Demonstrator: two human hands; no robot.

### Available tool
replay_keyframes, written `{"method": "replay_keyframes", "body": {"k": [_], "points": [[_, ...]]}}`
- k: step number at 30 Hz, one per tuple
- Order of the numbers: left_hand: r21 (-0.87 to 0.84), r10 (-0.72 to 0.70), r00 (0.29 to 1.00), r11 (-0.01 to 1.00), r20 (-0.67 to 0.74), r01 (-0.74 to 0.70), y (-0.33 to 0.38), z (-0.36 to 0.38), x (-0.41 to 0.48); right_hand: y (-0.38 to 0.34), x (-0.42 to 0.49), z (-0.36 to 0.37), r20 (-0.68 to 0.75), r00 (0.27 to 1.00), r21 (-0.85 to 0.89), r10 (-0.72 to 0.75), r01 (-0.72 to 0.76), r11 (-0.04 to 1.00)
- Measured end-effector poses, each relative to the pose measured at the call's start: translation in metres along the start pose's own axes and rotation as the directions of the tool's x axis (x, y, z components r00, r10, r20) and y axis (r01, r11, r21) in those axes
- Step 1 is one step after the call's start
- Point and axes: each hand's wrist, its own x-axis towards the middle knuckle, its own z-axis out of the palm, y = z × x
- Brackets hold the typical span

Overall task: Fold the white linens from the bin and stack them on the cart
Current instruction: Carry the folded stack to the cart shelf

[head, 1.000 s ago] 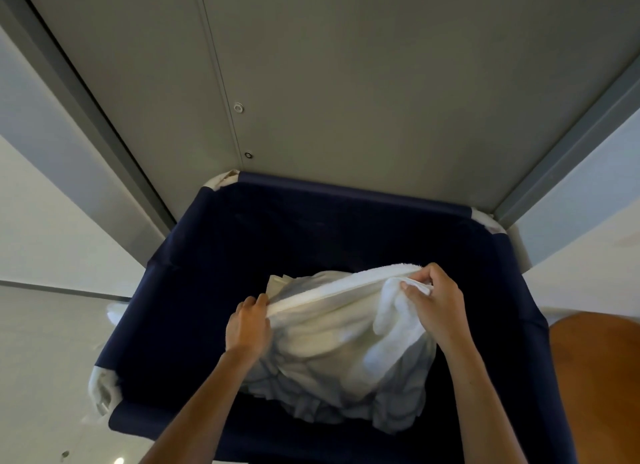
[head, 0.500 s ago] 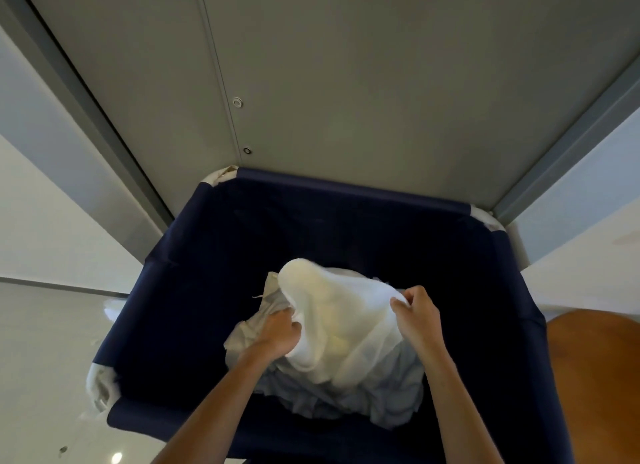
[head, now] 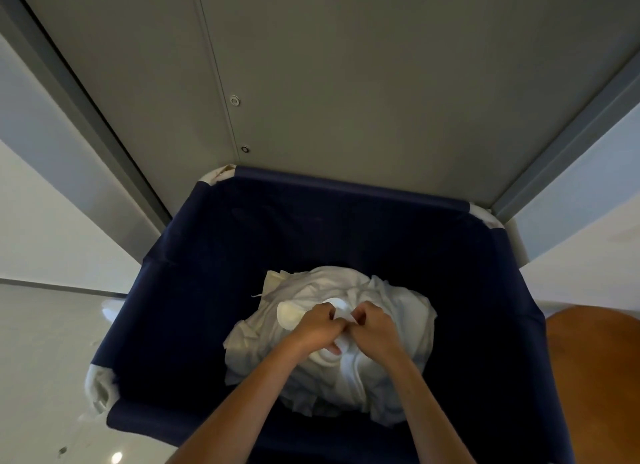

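Both hands, left and right, are curled together, pinching a crumpled white linen cloth in the navy fabric bin. It looks soft, light and limp, so it is best held by a hem or corners.

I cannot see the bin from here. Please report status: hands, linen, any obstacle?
Left hand, right hand gripping white linen, side by side. Linen in navy bin. No obstacle seen.

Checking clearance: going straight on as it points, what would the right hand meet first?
Probably the left hand, knuckle to knuckle with the right hand over the white linens; depth unclear.
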Motion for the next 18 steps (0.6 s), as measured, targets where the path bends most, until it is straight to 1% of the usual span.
{"method": "replay_keyframes", "body": {"k": [3,5,6,9,11,13,14,16,18], "points": [[-0.134,-0.055,0.998,0.989,0.008,0.055,0.003,-0.002,-0.002,0.001,-0.001,-0.005,0.098,0.995,0.055,-0.002,-0.004,0.998],[-0.165,-0.071,0.997,0.984,-0.004,0.069,0.004,-0.003,0.000,0.001,-0.002,-0.004,0.169,0.986,0.079,-0.007,-0.007,0.997],[-0.161,-0.075,0.997,0.984,-0.015,0.071,0.004,-0.004,0.002,0.001,-0.001,-0.003,0.166,0.986,0.060,-0.020,0.010,0.998],[-0.236,-0.069,0.998,0.969,0.013,0.070,0.008,-0.004,0.001,0.005,0.001,0.002,0.055,0.994,-0.099,-0.093,0.098,0.990],[-0.315,-0.053,0.996,0.946,0.070,0.072,0.011,-0.006,-0.004,0.007,0.002,0.000,-0.005,0.993,-0.098,-0.118,0.117,0.988],[-0.401,-0.017,0.991,0.913,0.135,0.071,0.014,-0.008,-0.009,0.008,0.002,-0.006,-0.020,0.991,-0.075,-0.130,0.128,0.989],[-0.422,-0.008,0.990,0.904,0.141,0.068,0.015,-0.009,-0.009,0.008,0.002,-0.009,-0.016,0.990,-0.067,-0.138,0.136,0.988],[-0.428,-0.030,0.996,0.902,0.087,0.065,0.014,-0.009,-0.003,0.006,0.001,-0.014,-0.002,0.987,-0.055,-0.160,0.159,0.986],[-0.387,-0.045,0.999,0.921,0.016,0.048,0.012,-0.008,0.003,0.004,0.001,-0.020,-0.013,0.984,-0.068,-0.180,0.179,0.982]]}}
